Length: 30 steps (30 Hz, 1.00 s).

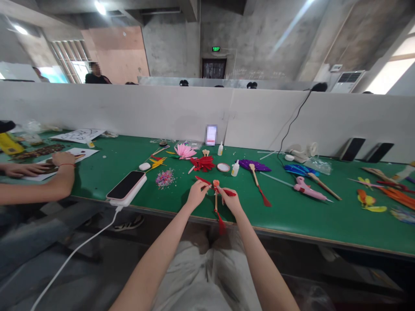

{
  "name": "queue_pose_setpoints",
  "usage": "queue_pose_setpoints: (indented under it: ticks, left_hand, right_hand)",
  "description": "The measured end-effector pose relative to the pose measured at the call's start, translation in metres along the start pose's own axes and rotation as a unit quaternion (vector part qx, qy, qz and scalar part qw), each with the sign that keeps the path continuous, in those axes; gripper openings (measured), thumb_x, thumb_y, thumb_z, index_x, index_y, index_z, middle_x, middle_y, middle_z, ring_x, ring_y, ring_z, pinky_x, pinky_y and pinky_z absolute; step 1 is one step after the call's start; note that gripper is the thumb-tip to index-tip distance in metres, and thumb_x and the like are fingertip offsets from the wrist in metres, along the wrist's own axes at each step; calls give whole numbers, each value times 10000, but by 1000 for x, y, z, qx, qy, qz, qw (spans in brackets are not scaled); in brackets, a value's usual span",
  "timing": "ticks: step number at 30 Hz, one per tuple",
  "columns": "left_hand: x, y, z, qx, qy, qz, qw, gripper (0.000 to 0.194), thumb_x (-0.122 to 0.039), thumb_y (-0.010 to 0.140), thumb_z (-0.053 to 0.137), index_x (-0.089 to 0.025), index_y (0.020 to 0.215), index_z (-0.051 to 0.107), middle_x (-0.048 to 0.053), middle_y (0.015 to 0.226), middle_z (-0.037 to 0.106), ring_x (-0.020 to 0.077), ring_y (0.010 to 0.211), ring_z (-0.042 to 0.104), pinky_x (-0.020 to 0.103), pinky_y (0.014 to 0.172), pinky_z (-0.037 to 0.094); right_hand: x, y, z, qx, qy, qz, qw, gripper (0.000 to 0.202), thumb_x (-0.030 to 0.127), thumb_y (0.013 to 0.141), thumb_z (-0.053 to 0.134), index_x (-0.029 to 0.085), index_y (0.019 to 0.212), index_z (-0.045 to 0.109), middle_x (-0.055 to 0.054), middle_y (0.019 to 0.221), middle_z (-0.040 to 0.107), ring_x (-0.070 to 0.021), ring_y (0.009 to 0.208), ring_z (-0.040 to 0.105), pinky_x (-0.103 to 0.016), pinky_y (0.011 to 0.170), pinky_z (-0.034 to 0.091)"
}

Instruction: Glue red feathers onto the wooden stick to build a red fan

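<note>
Near the table's front edge, my left hand [196,194] is closed in a pinch on a red feather [202,179], whose tip points up and left. My right hand [231,199] has its fingers closed at the top of a small wooden handle [216,201]; another red feather [229,192] shows at those fingers. The handle's head is orange-pink, and a red tassel [221,224] hangs from its lower end over the table edge. The fingertips partly hide where feathers and handle meet. Just beyond lies a bundle of red feathers [202,163].
Around my hands are glue bottles [235,168], a round lid [223,167], colourful beads [164,178] and a purple feather fan [244,165]. A pink glue gun [308,188] lies right; a charging phone [126,185] lies left. A co-worker's hands [63,159] rest on paper at far left.
</note>
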<state>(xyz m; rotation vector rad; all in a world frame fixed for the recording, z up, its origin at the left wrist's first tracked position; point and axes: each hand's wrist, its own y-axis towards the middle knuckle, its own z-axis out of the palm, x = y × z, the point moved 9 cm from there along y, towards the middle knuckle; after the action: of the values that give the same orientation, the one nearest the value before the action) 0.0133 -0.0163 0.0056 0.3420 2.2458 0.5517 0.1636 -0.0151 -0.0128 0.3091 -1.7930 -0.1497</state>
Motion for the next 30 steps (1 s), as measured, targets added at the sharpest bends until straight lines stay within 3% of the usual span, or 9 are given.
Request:
queue_pose_setpoints:
  ticks: [10,30]
  left_hand:
    - [3,-1,0,-12,11,-16,1000,237,-334,830,480,-165,716,602,22,732,526,117,638,509,245,609,411]
    - [-6,-5,4,3,78,12,997,220,-275,882,382,-177,782,552,30,792,544,136,733,526,252,683,405]
  right_hand:
    - [-2,1,0,-4,-8,-1,1000,429,514,785,490,157,637,676,50,327,409,-101,333,414,-226,437,355]
    - [-3,1,0,-7,-21,-7,1000,441,523,793,467,163,634,667,46,331,415,-105,337,418,-227,442,349]
